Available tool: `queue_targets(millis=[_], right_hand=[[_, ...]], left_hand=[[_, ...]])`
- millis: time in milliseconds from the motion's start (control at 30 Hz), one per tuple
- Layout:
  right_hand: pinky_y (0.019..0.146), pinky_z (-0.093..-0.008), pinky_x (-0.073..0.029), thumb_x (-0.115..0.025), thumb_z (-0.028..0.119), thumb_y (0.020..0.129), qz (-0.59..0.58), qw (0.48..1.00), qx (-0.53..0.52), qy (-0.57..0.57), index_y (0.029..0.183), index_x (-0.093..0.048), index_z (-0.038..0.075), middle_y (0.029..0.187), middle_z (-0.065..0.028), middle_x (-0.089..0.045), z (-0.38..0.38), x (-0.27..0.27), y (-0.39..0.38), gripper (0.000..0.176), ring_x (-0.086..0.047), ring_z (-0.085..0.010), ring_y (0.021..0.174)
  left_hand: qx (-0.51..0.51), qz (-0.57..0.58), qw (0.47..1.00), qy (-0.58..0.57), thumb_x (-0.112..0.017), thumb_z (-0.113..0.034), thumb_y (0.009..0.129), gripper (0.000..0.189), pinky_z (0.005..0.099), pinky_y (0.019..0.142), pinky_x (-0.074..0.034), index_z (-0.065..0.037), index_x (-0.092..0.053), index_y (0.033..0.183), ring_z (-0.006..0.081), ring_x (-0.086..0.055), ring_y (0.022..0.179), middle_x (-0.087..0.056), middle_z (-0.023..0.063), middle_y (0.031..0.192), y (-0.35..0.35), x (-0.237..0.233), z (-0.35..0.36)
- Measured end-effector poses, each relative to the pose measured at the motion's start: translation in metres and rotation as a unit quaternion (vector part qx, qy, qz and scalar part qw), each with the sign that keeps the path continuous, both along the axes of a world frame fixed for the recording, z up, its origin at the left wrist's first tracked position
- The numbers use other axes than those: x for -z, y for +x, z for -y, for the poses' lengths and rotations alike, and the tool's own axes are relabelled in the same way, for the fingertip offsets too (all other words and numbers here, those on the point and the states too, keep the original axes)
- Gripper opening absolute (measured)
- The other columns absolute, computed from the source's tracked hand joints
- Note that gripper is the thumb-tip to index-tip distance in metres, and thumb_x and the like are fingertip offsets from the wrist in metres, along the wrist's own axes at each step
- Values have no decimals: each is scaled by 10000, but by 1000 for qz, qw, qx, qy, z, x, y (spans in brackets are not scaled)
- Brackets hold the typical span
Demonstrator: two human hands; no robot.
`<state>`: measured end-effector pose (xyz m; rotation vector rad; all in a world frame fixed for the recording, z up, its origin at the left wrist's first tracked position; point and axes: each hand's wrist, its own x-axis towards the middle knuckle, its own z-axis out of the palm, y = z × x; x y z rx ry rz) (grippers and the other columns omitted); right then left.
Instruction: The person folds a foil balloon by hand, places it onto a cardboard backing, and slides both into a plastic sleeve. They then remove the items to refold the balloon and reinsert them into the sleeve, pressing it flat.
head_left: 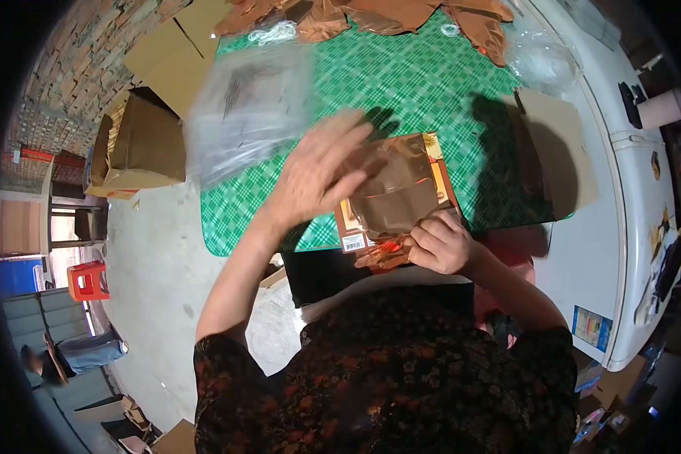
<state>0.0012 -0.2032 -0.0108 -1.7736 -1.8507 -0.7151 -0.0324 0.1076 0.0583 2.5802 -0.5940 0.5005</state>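
My right hand (pixel 443 242) is closed on the lower right corner of a flat printed package (pixel 397 197), which has a brown front, a yellow-orange edge and a barcode at its lower left. Orange-brown crinkled material (pixel 384 256) shows at the package's lower edge. My left hand (pixel 325 166), blurred by motion, is over the package's upper left with its fingers spread and nothing in them. Left of it, a stack of clear plastic bags (pixel 253 102) lies on the green checked tablecloth (pixel 424 68).
Brown shiny pieces (pixel 386 13) and white string (pixel 274 32) lie at the table's far edge. A cardboard piece (pixel 556 151) is at the right, beside a white fridge (pixel 613 227). An open carton (pixel 147 140) and a red stool (pixel 88 281) stand left. Another person (pixel 91 354) is far left.
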Motion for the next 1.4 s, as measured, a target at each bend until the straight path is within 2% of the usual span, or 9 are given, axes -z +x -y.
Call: queue_targets(millis=[33, 133, 167, 300, 600, 1000, 1167, 1267, 1400], right_hand=[[810, -434, -566, -818, 87, 837, 1, 1000, 1, -1, 821, -602, 119, 997, -75, -679, 0, 2, 0, 219, -647, -241, 947], [802, -378, -547, -802, 113, 895, -9, 1000, 17, 8, 811, -584, 126, 935, -32, -656, -3, 0, -1, 234, -621, -204, 904], [798, -368, -547, -802, 118, 899, -13, 1000, 17, 5, 815, -590, 128, 927, -34, -658, -3, -1, -1, 228, -623, -202, 891], [796, -367, -551, -779, 163, 904, 2, 1000, 25, 8, 851, -618, 119, 939, -26, -639, -4, 0, 1, 175, -615, -197, 900], [801, -358, -567, -782, 303, 885, -4, 999, 41, -18, 990, -685, 79, 973, -39, -601, -3, 5, 0, 266, -600, -190, 928], [784, -359, -570, -769, 278, 891, -14, 999, 34, -2, 975, -693, 78, 981, -42, -615, -4, 10, 0, 230, -599, -194, 908], [785, -359, -571, -749, 243, 915, -19, 1000, 18, -16, 960, -681, 86, 969, -46, -622, -1, 9, 2, 177, -599, -196, 899], [757, -380, -593, -790, 126, 812, -33, 999, -14, -11, 845, -673, 87, 951, -56, -639, -1, 2, 3, 128, -628, -215, 906], [795, -364, -588, -787, 99, 861, -13, 1000, 2, 4, 962, -686, 113, 1002, -30, -641, 4, 6, -3, 143, -642, -198, 918]], left_hand=[[15, -7, 1000, 18, -568, -370, 1072, 593, 545, 1292, -301, -75, -485, 1579, 398, -408, 1548, -434, 188, 1673, 17, 0, -1], [94, -23, 993, 61, -504, -384, 1104, 586, 537, 1313, -254, -99, -455, 1614, 372, -373, 1575, -403, 164, 1702, 62, 9, 5], [109, -4, 991, 82, -518, -340, 1095, 559, 517, 1313, -267, -96, -476, 1596, 336, -373, 1572, -434, 146, 1681, 72, 16, 10], [164, -10, 971, 176, -445, -415, 1123, 580, 499, 1343, -214, -113, -458, 1619, 261, -324, 1607, -383, 70, 1726, 92, 28, 19], [196, -34, 959, 203, -397, -484, 1128, 610, 532, 1350, -167, -142, -451, 1629, 253, -293, 1625, -378, 63, 1730, 86, 36, 19], [213, -102, 963, 130, -613, -315, 1058, 620, 505, 1364, -166, -174, -449, 1639, 214, -277, 1632, -372, 36, 1735, 41, 39, 40], [201, -109, 961, 156, -537, -400, 1092, 572, 506, 1372, -143, -215, -474, 1629, 210, -251, 1639, -365, 14, 1739, 33, 42, 44], [209, -101, 960, 155, -524, -454, 1092, 573, 522, 1370, -139, -241, -485, 1622, 223, -252, 1639, -366, 10, 1739, 35, 43, 42], [210, -93, 962, 149, -543, -536, 1071, 601, 559, 1363, -135, -288, -492, 1616, 246, -271, 1632, -372, 8, 1735, 36, 41, 42]])
